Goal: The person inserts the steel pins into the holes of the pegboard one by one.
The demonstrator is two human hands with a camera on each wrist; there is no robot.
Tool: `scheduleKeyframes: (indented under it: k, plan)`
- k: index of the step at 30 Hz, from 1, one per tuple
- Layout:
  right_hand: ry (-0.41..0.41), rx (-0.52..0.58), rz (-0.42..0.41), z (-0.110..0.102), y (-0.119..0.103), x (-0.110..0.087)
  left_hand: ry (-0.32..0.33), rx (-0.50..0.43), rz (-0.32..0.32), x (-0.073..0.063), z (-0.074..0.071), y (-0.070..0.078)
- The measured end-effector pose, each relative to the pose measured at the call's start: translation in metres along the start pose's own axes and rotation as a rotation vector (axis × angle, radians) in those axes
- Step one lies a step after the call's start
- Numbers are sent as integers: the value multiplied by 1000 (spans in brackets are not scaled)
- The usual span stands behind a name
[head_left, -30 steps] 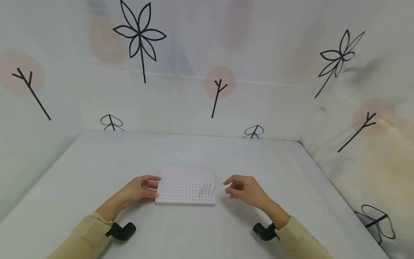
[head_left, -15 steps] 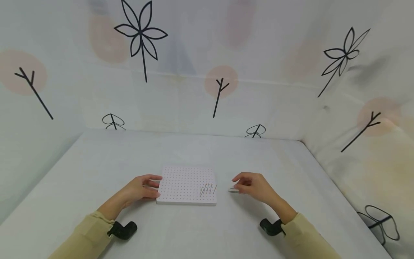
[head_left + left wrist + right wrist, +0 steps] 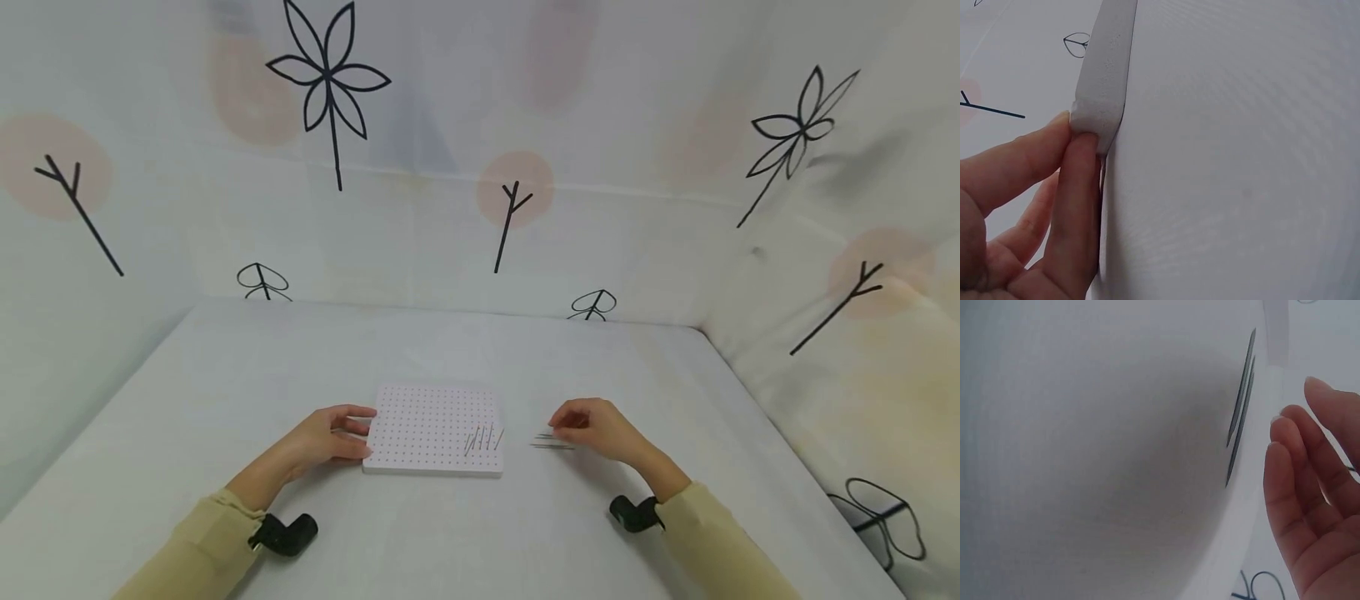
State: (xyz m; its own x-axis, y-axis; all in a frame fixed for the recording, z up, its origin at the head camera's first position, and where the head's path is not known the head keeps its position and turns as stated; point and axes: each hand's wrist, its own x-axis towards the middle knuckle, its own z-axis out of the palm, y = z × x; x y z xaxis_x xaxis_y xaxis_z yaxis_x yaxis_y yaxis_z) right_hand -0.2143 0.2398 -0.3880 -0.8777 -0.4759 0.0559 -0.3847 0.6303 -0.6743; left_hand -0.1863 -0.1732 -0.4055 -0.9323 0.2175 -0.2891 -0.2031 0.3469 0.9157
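Observation:
A white pegboard (image 3: pixel 427 425) with rows of small holes lies flat on the table, several thin metal pins (image 3: pixel 483 437) standing slanted in its right part. At its left edge my left hand (image 3: pixel 322 437) holds it; in the left wrist view fingertips (image 3: pixel 1085 140) meet at the board's corner (image 3: pixel 1100 115). My right hand (image 3: pixel 600 429) hovers over loose pins (image 3: pixel 551 447) to the right of the board. Two dark pins (image 3: pixel 1241 394) with pointed ends lie side by side in the right wrist view. The right fingers (image 3: pixel 1282 481) are loosely bent, a gap showing between thumb and fingers.
White cloth covers the table (image 3: pixel 450 533). Behind it and along the sides hangs a pale fabric wall (image 3: pixel 420 242) printed with plant drawings. A black wrist device (image 3: pixel 285 535) hangs below each sleeve.
My right hand has moved right, away from the pegboard, and the loose pins on the table have come into view beneath its fingers. My left hand has stayed at the board's edge.

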Motion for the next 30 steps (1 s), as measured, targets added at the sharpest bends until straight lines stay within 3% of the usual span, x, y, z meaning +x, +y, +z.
scheduleKeyframes:
  k: [8, 23, 30]
  plan:
    - [-67, -58, 0, 0, 11, 8, -4, 10, 6, 0, -2, 1]
    - [-149, -63, 114, 3, 10, 13, 7, 4, -17, 0, 0, 2]
    - [-163, -58, 85, 3, 12, 11, 3, 0, -14, 0, 1, 2]
